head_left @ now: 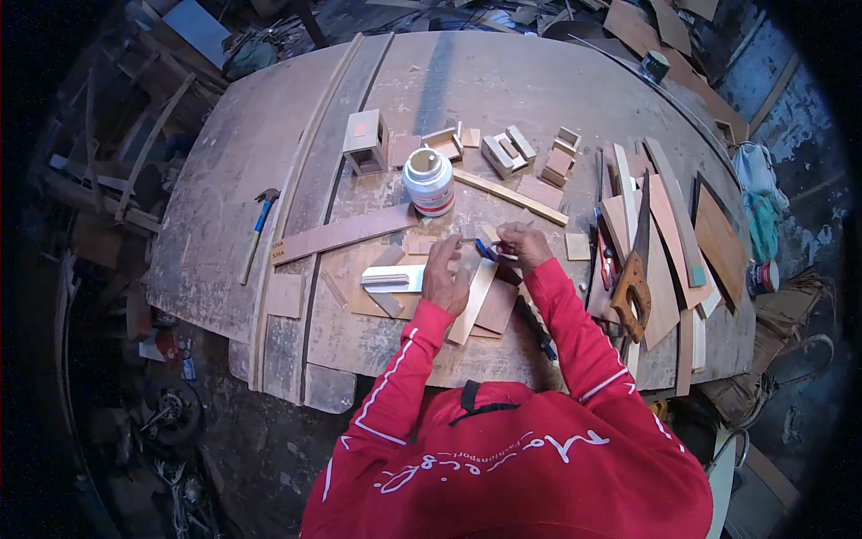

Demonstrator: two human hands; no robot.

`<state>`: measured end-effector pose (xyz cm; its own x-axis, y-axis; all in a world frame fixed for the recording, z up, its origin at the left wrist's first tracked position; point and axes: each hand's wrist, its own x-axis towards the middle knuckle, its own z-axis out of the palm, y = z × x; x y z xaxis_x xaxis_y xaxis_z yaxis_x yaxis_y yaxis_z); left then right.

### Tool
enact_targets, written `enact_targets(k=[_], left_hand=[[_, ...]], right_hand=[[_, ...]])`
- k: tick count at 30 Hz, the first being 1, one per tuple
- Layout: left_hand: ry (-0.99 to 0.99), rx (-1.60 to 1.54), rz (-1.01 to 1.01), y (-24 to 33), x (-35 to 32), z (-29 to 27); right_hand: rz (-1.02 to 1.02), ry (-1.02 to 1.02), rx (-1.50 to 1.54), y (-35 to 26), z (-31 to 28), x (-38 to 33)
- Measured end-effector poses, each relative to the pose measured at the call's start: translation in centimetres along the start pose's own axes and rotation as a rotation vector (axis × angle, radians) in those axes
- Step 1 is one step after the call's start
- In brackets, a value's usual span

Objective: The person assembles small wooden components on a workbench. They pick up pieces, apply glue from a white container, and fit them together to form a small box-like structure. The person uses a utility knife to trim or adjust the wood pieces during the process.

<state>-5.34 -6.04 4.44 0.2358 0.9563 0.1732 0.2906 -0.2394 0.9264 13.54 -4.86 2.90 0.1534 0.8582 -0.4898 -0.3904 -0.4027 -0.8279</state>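
Note:
Over the near middle of the workbench, my left hand (446,275) is held with its fingers curled at a thin piece I cannot make out. My right hand (523,243) is pinched close beside it, fingertips together on something too small to name. A small blue and dark object (485,249) shows between the two hands; which one holds it is unclear. Below them lies a pale wooden strip (473,306) across a brown board (499,305). Left of my left hand is a white piece (409,275) with a ridged wooden bit on it. An open white jar (429,190) stands just beyond.
A small wooden box (365,139) and several little wooden assemblies (509,151) stand farther back. A handsaw (633,287) rests on boards at the right. The hammer (259,235) lies left, beside a long batten (303,180). A black tool (536,328) is near my right forearm.

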Motion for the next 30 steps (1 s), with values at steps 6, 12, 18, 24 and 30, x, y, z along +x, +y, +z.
enact_targets(k=[6,12,18,24,30], left_hand=[[-0.108,-0.189,0.110,-0.2,2.3,-0.9],[-0.058,-0.382,-0.104,-3.2,2.6,-2.2],[0.101,0.080,0.076,-2.6,4.2,-4.2],[0.085,0.487,0.252,-2.2,7.6,-3.8],[0.014,0.720,0.146,-3.5,8.9,-3.3]], right_hand=[[0.108,-0.251,0.225,0.4,2.3,-2.4],[-0.066,-0.214,-0.091,1.1,2.9,0.5],[-0.810,0.109,-0.817,-6.5,6.8,3.7],[-0.980,-0.027,-1.330,-9.5,10.2,9.1],[-0.954,0.054,-1.443,-9.4,12.1,10.3]])
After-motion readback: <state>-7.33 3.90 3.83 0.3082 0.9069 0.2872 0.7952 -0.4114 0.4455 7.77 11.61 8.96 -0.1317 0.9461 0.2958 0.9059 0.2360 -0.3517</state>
